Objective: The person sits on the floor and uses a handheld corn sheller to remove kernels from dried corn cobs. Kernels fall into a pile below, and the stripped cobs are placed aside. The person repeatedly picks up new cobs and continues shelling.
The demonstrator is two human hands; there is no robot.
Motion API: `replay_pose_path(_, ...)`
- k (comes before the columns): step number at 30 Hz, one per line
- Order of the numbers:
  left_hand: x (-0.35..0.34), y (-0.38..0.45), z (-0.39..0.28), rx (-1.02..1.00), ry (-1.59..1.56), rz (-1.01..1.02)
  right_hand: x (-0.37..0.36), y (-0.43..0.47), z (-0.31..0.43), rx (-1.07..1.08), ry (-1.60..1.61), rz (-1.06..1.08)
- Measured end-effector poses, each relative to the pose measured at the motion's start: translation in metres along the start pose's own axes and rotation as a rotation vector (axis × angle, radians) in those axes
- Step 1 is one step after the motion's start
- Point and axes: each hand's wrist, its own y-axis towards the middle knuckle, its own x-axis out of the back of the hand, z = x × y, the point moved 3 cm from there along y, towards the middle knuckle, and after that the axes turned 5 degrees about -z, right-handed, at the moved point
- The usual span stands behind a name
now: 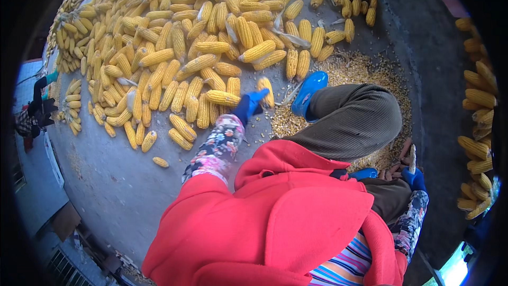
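Note:
My left hand (252,104), in a blue glove, holds a yellow ear of corn (266,92) above the floor; hand and ear are slightly blurred. Beyond it spreads a large heap of husked corn ears (190,59). Far to the right, my right hand (414,178), also blue-gloved, grips a pale, slender piece (413,158) that points upward and looks like a corn cob. Beside that hand lie several reddish-brown stripped cobs (395,169), partly hidden by my leg. Loose kernels (357,67) cover the floor around my blue boot (309,93).
The grey concrete floor (115,190) stretches to the left, with one small ear (160,162) lying apart. More corn ears (480,99) line the far right. At the far left, another person (31,115) is near the heap's edge. My bent knee (373,115) stands between my hands.

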Motion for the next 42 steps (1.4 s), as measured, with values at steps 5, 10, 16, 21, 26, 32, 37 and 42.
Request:
replay_pose_path(5,0.071,0.023,-0.110,-0.391,-0.178,-0.247,0.011,-0.007,-0.013,0.013,-0.097,-0.075)
replay_pose_path(10,0.206,0.006,-0.089,-0.357,0.709,-0.900,0.012,0.005,0.008,0.120,-0.079,-0.070)
replay_pose_path(16,0.204,-0.062,-0.003,-0.337,0.848,-1.159,0.010,-0.017,-0.015,0.002,-0.022,-0.073)
replay_pose_path(21,0.207,-0.097,0.060,0.074,0.620,-1.138,0.001,-0.025,0.005,-0.035,0.022,-0.065)
replay_pose_path(26,0.289,-0.079,0.144,0.183,0.684,-1.166,0.009,-0.006,0.014,-0.009,-0.069,-0.077)
replay_pose_path(32,0.248,-0.122,0.091,-0.163,0.492,-1.325,-0.008,-0.021,0.048,-0.064,0.008,-0.138)
replay_pose_path(37,0.247,-0.157,0.094,-0.261,0.442,-1.586,0.032,0.017,0.001,0.008,-0.054,-0.202)
replay_pose_path(42,0.287,-0.170,0.155,0.216,0.221,-1.487,0.052,0.031,-0.013,-0.073,0.131,-0.236)
